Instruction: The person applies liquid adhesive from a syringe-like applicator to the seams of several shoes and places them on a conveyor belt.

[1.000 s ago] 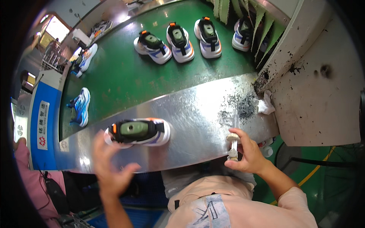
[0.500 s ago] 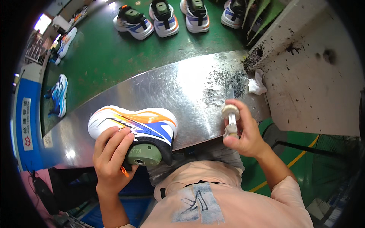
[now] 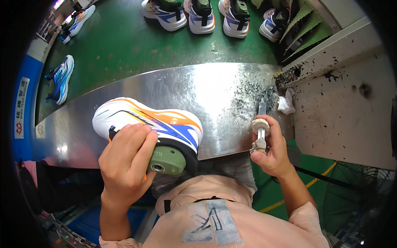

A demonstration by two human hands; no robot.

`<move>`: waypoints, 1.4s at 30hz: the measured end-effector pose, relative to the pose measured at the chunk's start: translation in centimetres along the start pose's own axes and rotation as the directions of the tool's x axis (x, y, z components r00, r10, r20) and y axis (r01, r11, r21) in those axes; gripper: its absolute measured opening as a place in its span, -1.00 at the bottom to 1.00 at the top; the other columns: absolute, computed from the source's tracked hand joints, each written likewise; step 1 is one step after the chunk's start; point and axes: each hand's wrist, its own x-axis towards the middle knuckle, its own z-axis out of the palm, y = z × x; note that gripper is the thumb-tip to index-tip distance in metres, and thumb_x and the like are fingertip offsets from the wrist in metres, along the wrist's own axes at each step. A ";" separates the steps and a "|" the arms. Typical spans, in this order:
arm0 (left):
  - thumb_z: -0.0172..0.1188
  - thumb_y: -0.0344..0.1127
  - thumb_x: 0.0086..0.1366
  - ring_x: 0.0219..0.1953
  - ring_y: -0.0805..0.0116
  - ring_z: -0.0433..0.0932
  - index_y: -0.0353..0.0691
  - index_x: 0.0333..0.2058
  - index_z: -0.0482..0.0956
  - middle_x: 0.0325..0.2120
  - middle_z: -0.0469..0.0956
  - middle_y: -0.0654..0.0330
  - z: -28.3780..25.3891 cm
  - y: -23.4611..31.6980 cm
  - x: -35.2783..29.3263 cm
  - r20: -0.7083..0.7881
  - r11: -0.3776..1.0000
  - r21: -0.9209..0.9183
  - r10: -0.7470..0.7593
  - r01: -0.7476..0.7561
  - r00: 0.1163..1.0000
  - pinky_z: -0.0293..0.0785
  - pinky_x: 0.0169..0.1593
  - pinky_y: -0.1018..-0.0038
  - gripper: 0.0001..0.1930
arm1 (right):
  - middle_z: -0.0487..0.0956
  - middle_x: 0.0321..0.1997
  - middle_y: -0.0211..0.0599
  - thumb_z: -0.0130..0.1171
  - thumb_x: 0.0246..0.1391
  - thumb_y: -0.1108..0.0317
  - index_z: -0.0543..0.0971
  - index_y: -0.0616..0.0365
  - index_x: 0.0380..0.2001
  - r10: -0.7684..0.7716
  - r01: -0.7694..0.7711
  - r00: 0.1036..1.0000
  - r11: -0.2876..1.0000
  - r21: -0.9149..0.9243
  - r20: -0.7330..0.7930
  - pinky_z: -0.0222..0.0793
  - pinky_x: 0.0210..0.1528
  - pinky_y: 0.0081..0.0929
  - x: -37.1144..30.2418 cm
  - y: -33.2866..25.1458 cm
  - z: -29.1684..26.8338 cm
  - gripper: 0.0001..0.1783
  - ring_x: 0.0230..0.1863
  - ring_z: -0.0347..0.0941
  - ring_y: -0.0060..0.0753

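Note:
My left hand [image 3: 126,161] is closed over the upper of a white sneaker [image 3: 178,120] with orange and blue panels. The shoe lies on its side, its sole edge away from me and its toe to the left. A green shoe last [image 3: 170,160] fills its dark collar. My right hand [image 3: 276,149] grips a see-through syringe [image 3: 261,131] wrapped in whitish material around its flange and plunger end. My thumb is by the plunger end, and the barrel points away from me. Apart from the shoe, the syringe is held above the right part of the metal plate.
A shiny metal plate [image 3: 165,89] edges the green work surface [image 3: 124,53]. Several similar sneakers [image 3: 201,18] stand along the far side; a blue shoe [image 3: 61,80] is at left. A crumpled white tissue [image 3: 286,101] lies beside the stained panel [image 3: 343,91] at right.
My view has shifted slightly. My left hand has turned the sneaker a little, its fingers now lying further over the upper. The syringe stays in my right hand, apart from the shoe.

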 end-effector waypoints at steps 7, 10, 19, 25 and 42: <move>0.13 -0.57 0.00 -0.17 0.09 0.59 -0.35 -0.30 0.61 -0.27 0.60 0.04 0.4 0.9 -3.1 -0.070 0.997 0.074 0.021 -0.016 0.997 0.53 -0.03 0.17 -0.78 | 0.43 -0.30 -0.44 0.41 -0.18 -0.02 0.18 0.14 0.20 0.056 -0.052 0.998 0.995 -0.089 0.038 0.25 -0.37 -0.72 0.2 -0.6 -0.2 -0.05 -0.41 0.29 -0.71; 0.17 -0.50 0.04 -0.17 0.10 0.59 -0.33 -0.31 0.61 -0.28 0.60 0.03 0.1 0.5 -3.4 -0.054 0.998 0.048 0.030 -0.028 0.998 0.53 -0.04 0.17 -0.81 | 0.42 -0.26 -0.43 0.43 -0.18 0.01 0.15 0.14 0.23 0.081 -0.081 0.996 0.997 0.000 0.046 0.29 -0.32 -0.70 0.1 -1.6 0.7 -0.02 -0.35 0.31 -0.69; 0.23 -0.43 0.10 -0.13 0.15 0.59 -0.22 -0.22 0.58 -0.23 0.60 0.09 1.0 2.2 -5.8 -0.086 1.000 0.007 -0.016 0.017 0.996 0.48 0.04 0.25 -0.77 | 0.45 -0.34 -0.37 0.39 -0.35 -0.35 0.22 0.19 0.11 0.289 -0.293 0.955 0.873 0.390 0.070 0.26 -0.42 -0.79 2.8 -10.0 2.8 0.10 -0.42 0.34 -0.68; 0.11 -0.36 0.19 -0.14 0.21 0.58 -0.21 -0.22 0.57 -0.23 0.58 0.14 1.6 2.0 -6.9 -0.148 1.000 0.007 0.015 -0.014 0.989 0.47 0.04 0.28 -0.81 | 0.40 -0.50 -0.28 0.13 -0.14 -0.47 0.08 0.15 0.19 -0.271 -0.377 0.643 0.702 0.604 0.717 0.27 -0.61 -0.60 11.7 -15.9 7.9 0.08 -0.60 0.27 -0.53; 0.04 -0.30 0.19 -0.16 0.35 0.58 -0.19 -0.37 0.58 -0.33 0.58 0.27 3.6 1.4 -8.0 -0.342 0.996 0.090 0.058 -0.029 0.938 0.48 0.06 0.39 -0.83 | 0.33 -0.37 -0.15 -0.12 -0.12 -0.59 0.06 0.29 0.18 0.075 -0.810 0.471 0.430 0.398 0.879 0.17 -0.58 -0.66 16.0 -17.0 18.2 0.15 -0.48 0.17 -0.50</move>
